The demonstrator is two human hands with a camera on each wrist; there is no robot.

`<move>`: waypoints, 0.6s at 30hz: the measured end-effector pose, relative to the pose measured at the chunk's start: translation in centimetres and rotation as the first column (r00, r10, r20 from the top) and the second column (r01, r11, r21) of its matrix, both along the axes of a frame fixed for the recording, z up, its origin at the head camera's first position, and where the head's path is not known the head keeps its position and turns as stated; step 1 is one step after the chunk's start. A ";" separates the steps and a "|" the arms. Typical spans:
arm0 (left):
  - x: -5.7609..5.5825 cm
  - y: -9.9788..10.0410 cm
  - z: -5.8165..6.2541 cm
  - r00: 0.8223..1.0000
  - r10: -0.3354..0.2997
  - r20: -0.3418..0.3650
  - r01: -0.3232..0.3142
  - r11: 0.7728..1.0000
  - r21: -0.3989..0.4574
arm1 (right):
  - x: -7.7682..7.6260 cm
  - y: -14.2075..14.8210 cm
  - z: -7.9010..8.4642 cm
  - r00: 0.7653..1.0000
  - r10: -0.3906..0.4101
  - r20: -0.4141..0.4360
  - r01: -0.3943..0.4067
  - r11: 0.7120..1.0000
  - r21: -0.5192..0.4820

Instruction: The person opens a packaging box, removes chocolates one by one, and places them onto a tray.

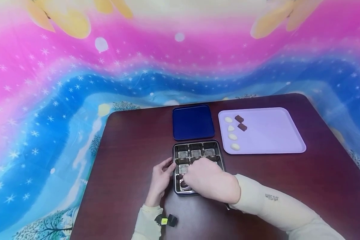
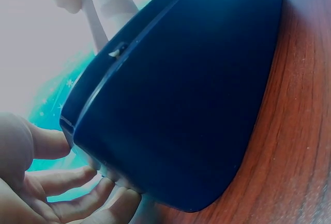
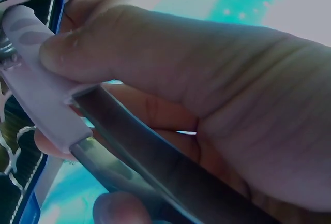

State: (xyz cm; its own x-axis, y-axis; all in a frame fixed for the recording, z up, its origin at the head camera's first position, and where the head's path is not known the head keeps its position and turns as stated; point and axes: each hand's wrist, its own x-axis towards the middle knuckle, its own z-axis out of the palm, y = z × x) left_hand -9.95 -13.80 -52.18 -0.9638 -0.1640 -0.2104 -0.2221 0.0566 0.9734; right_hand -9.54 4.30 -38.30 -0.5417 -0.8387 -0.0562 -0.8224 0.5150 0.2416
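Note:
A dark blue tin box [image 1: 182, 144] with a compartmented insert [image 1: 183, 169] stands on the table. At its left side, my left hand [image 1: 161, 178] holds it, the thumb at the rim and the bent fingers against the wall. Over the box, my right hand [image 1: 210, 178] grips metal tongs [image 3: 134, 175] with pale tips [image 3: 49, 105]. The tips reach into the box in the right wrist view; whether they clasp anything is unclear. Something dark and glossy [image 1: 184, 184] lies in the near-left compartment. My right hand hides several compartments.
A blue lid [image 1: 193, 122] lies behind the box. To the right, a lilac tray [image 1: 267, 133] bears several white egg-shaped pieces [image 1: 232, 137] and two brown blocks [image 1: 242, 127]. A patterned cloth [image 1: 156, 83] hangs behind the table [image 1: 132, 143].

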 end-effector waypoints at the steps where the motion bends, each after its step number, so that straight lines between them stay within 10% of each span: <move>1: 0.0 0.0 0.0 1.000 0.002 0.002 -0.002 1.000 0.000 | 0.0 0.1 0.1 1.000 -0.003 0.004 0.003 1.000 0.001; 18: -0.1 0.0 0.0 1.000 0.000 0.012 -0.001 1.000 0.027 | -1.0 2.6 3.0 0.997 -0.074 0.035 0.077 0.995 -0.066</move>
State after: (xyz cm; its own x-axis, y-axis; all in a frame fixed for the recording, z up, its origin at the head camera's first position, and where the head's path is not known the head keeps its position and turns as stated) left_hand -10.09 -13.84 -52.14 -0.9610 -0.1586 -0.2264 -0.2340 0.0306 0.9718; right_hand -10.53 6.85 -35.31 -0.6025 -0.7979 -0.0196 -0.7875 0.5902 0.1776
